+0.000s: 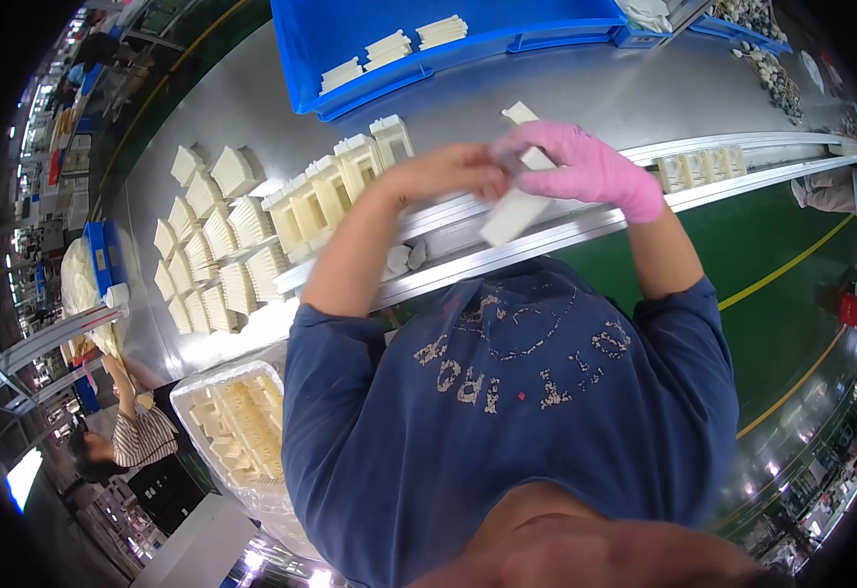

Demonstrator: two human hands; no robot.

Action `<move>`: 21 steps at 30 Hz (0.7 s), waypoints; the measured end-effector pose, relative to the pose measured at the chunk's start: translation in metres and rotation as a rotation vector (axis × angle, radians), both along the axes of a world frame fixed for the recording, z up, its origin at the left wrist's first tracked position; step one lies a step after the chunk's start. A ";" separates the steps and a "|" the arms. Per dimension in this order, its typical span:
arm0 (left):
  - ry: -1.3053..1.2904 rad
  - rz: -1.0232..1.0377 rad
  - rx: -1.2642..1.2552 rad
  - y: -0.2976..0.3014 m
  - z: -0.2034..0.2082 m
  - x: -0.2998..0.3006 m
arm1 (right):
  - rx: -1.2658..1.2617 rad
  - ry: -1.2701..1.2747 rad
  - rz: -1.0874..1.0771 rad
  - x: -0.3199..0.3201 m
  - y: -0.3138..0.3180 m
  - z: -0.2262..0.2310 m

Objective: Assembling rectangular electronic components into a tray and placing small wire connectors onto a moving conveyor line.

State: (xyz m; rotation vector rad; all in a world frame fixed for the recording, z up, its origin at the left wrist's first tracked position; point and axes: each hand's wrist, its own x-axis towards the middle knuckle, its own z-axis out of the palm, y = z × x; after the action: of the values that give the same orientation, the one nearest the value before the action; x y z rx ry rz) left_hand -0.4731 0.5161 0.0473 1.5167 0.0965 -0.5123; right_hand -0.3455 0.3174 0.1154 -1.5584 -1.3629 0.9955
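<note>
My right hand [590, 174], in a pink glove, grips a long white plastic housing [519, 216] that slants down over the metal rail. My bare left hand [445, 174] is beside it, its fingers reaching toward the gloved thumb. Motion blurs those fingers, so whether they hold anything is unclear. Behind the glove, the end of a cream plastic piece [519, 113] shows on the bench. Left of my left hand, a row of open cream plastic frames [322, 191] stands along the rail.
Several stacks of ribbed cream parts [220, 233] cover the bench's left side. A blue tray [448, 61] holds more strips at the back. Cream frames [703, 169] sit on the right rail [781, 167]. A lined box [237, 421] of parts and another person [144, 441] are lower left.
</note>
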 end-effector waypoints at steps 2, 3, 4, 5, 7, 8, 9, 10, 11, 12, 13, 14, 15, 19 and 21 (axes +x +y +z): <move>-0.246 0.007 0.625 0.034 -0.021 0.014 | -0.190 -0.177 -0.017 0.010 -0.020 -0.008; -0.323 0.033 1.000 0.051 -0.024 0.017 | -0.353 -0.512 -0.103 0.017 -0.035 -0.021; -0.194 0.012 1.276 0.055 -0.024 0.021 | -0.515 -0.849 -0.192 0.021 -0.045 -0.032; -0.053 -0.007 1.548 0.060 -0.024 0.025 | -0.514 -0.851 -0.195 0.024 -0.049 -0.038; -0.012 -0.091 1.691 0.082 -0.056 0.024 | -0.413 -1.174 -0.377 0.027 -0.051 -0.047; 0.027 -0.183 1.828 0.093 -0.072 0.024 | -0.410 -1.173 -0.379 0.030 -0.043 -0.053; 0.019 -0.186 1.832 0.101 -0.080 0.028 | -0.402 -1.114 -0.353 0.038 -0.027 -0.061; 0.002 -0.244 1.788 0.107 -0.086 0.030 | -0.394 -1.055 -0.324 0.045 -0.010 -0.068; -0.015 -0.302 1.745 0.110 -0.087 0.033 | -0.412 -0.993 -0.294 0.051 0.007 -0.075; -0.023 -0.309 1.750 0.107 -0.080 0.039 | -0.428 -0.929 -0.267 0.057 0.023 -0.085; -0.058 -0.206 1.532 0.100 -0.066 0.046 | -0.550 -0.883 -0.206 0.071 0.043 -0.103; -0.086 -0.103 1.312 0.095 -0.053 0.051 | -0.666 -0.834 -0.141 0.080 0.059 -0.121; -0.085 -0.103 1.317 0.092 -0.046 0.049 | -0.661 -0.833 -0.142 0.079 0.068 -0.138; -0.491 0.600 0.609 0.040 0.009 0.030 | -0.767 -0.889 -0.121 0.068 0.081 -0.153; -0.487 0.839 0.252 0.032 0.019 0.020 | -0.720 -0.893 -0.065 0.063 0.081 -0.148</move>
State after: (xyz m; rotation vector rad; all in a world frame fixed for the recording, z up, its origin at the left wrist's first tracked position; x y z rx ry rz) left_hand -0.4532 0.5482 0.0664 1.6400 0.4041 0.5547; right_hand -0.2827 0.3984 -0.0328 -2.7966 -1.5733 0.8040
